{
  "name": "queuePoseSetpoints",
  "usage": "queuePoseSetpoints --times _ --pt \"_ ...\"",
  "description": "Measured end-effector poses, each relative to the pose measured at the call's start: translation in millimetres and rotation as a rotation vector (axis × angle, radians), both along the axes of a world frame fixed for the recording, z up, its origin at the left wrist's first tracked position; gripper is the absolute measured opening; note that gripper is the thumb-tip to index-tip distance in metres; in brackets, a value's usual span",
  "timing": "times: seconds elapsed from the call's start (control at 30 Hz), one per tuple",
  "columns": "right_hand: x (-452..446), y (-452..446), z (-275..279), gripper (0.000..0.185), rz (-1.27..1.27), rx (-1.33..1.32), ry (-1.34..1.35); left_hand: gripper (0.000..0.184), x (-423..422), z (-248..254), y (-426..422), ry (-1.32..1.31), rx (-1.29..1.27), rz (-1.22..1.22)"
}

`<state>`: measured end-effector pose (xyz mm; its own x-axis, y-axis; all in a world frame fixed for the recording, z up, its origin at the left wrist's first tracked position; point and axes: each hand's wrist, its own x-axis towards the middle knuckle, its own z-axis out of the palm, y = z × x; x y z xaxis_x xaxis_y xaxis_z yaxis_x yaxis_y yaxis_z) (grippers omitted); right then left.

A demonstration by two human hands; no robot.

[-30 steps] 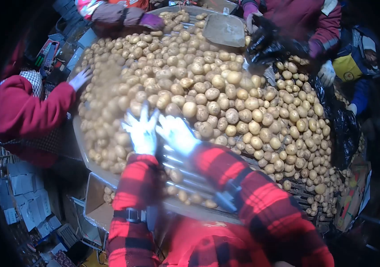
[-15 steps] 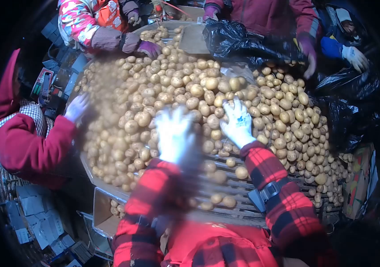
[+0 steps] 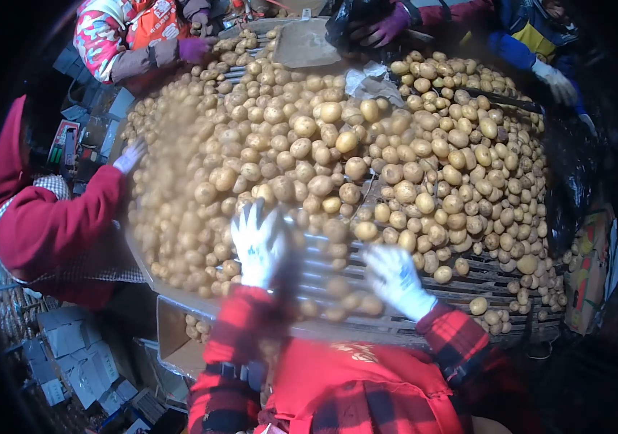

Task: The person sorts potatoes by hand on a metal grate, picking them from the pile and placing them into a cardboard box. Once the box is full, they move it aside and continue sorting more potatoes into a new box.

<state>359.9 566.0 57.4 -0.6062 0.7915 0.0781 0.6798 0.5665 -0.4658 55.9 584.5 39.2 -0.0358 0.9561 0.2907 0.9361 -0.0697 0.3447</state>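
Note:
A large heap of potatoes (image 3: 280,137) covers a slatted sorting table (image 3: 468,289). My left hand (image 3: 260,246), in a white glove, rests against the near edge of the heap with its fingers apart, holding nothing that I can see. Over the slats to the right is my right hand (image 3: 399,281), also gloved in white. Its fingers point forward and left, slightly blurred, with no potato visible in them. Between the two hands, several loose potatoes (image 3: 372,305) lie on the slats, some of them smeared by motion.
Co-workers stand around the table; a purple-gloved hand (image 3: 193,49) is at the far left and a white-gloved hand (image 3: 555,81) at the right. A cardboard piece (image 3: 306,43) and crumpled plastic (image 3: 374,83) lie at the back. Black plastic (image 3: 576,181) hangs at the right, near a carton (image 3: 589,271).
Both my hands have come back toward me from the heap, and potatoes between them have shifted nearer. At the back, the black bag has moved away, uncovering more potatoes.

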Motion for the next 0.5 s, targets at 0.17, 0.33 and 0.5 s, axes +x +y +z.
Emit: queuePoseSetpoints --times 0.17,0.33,0.5 --pt "-40 92 -13 0.054 -0.188 0.212 -0.007 0.039 36 13 -70 -0.387 0.006 0.078" --pt "-58 127 -27 0.051 -0.291 -0.246 0.085 0.04 67 7 -118 -1.252 -0.583 0.014" --pt "-47 70 14 0.051 -0.052 -0.896 0.443 0.05 74 4 -110 -2.657 -0.695 0.198"
